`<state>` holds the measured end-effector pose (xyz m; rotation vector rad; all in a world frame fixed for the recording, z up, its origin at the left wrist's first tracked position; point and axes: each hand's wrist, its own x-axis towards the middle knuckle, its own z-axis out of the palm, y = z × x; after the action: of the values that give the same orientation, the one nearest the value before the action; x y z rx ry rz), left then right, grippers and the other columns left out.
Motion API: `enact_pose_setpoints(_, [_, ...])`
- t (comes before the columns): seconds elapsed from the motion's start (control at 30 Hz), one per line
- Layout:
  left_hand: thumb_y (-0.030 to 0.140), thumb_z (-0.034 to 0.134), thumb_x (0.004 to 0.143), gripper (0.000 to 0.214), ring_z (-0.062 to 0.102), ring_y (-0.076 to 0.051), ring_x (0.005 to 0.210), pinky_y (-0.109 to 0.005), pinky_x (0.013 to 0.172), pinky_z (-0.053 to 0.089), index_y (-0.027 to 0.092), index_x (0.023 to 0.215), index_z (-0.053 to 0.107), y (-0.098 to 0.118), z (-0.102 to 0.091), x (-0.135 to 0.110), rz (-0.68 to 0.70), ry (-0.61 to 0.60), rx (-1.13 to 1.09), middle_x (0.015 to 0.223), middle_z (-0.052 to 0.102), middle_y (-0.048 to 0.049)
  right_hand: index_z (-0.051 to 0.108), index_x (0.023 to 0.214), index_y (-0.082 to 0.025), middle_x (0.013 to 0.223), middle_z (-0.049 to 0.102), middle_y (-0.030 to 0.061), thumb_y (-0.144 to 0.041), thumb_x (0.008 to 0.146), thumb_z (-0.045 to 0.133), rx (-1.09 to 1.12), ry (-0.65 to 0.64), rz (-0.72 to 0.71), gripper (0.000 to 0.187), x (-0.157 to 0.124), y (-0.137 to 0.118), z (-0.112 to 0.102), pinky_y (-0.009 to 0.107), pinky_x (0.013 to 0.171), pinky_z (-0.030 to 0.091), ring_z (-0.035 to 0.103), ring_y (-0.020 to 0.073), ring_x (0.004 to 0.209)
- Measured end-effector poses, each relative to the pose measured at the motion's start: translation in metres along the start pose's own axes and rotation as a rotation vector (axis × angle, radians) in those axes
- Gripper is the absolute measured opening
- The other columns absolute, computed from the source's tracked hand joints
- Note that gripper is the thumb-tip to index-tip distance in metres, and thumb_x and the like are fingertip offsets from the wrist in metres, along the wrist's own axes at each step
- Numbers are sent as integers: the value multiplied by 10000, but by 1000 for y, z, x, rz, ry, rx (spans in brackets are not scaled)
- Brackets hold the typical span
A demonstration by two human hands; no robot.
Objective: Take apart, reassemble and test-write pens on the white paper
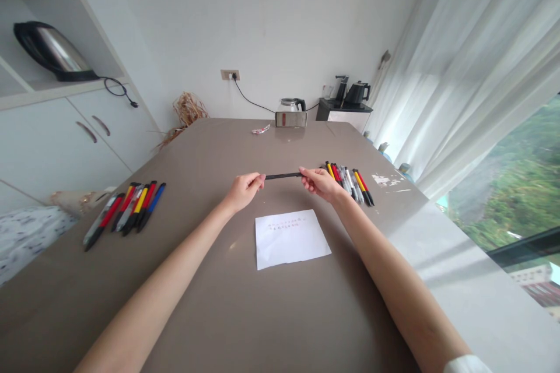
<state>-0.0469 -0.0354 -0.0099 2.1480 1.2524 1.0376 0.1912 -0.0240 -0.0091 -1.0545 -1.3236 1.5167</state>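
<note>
A slim black pen (pixel 282 176) is stretched level between my two hands over the middle of the table. My left hand (pixel 245 190) pinches one end of it, and my right hand (pixel 320 182) grips the other end. Closer to me lies a white sheet of paper (pixel 291 245) with lines of small writing near its top edge. Just beyond my right hand several pens (pixel 350 183) in yellow, red, clear and black lie side by side. Another row of pens (pixel 126 210), red, clear, yellow and blue, lies at the left.
On the brown table (pixel 210 303), a boxy stand (pixel 291 120) with a glass pot (pixel 289 104) sits at the far edge, beside a small red-and-white wrapper (pixel 261 129). A black kettle (pixel 357 93) stands behind. White curtains (pixel 437 58) hang on the right.
</note>
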Motion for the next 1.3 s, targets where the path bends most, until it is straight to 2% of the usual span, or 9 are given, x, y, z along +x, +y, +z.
enact_pose_setpoints(0.27, [466,339,795,417,299,-65,425,-197,440,248,160,516,389,-3,1,-1,-73,13,-153,445,318,39,565,584,-110,455,544,3,-461,666,584,1,5,-79,361,4,3,3,158,348,333,445,43,358])
enact_pose_setpoints(0.47, [526,391,753,444,192,-39,397,-191,382,161,180,525,231,-4,6,1,-230,-24,-506,485,208,62,581,605,-103,485,565,22,-496,659,569,-50,19,-159,397,2,2,7,180,390,380,475,60,390])
enact_pose_setpoints(0.63, [560,398,733,472,141,-34,363,-190,348,133,195,515,194,-7,5,3,-425,-155,-709,445,155,81,584,610,-104,507,576,36,-517,658,556,-123,44,-205,416,0,0,11,198,412,409,496,78,415])
enact_pose_setpoints(0.7, [568,387,732,474,128,-34,353,-193,337,123,198,508,191,-10,3,4,-507,-255,-739,435,141,84,578,602,-108,508,577,38,-517,656,558,-146,50,-217,413,-1,0,13,204,414,413,495,82,416])
enact_pose_setpoints(0.77, [573,376,732,470,144,-35,347,-194,334,141,197,509,205,-11,2,5,-525,-284,-713,437,158,81,565,588,-117,493,564,31,-516,650,564,-140,74,-221,404,-1,0,16,201,400,400,476,77,401])
enact_pose_setpoints(0.87, [570,321,758,446,265,-48,367,-200,376,250,183,538,295,-7,4,5,-380,-133,-540,464,287,54,506,546,-144,465,522,4,-525,638,571,-3,157,-219,397,-1,1,24,184,352,338,418,56,369])
enact_pose_setpoints(0.97, [517,264,805,406,400,-80,472,-220,488,343,174,652,418,6,6,1,-118,-12,-175,560,429,21,455,528,-163,436,449,-24,-573,655,519,166,174,-174,434,-1,1,34,176,326,269,349,40,347])
enact_pose_setpoints(1.13, [410,288,840,317,486,-151,731,-266,631,348,165,794,485,25,9,-9,365,-39,535,771,534,-49,401,428,-175,352,341,-32,-617,711,386,144,-10,-16,525,-1,4,48,186,317,198,284,45,319])
enact_pose_setpoints(1.3, [394,267,848,331,479,-180,771,-293,636,322,162,902,496,26,7,-12,561,-47,854,790,539,-84,303,377,-197,279,207,-64,-471,733,444,146,-20,74,471,3,11,50,199,303,126,177,45,282])
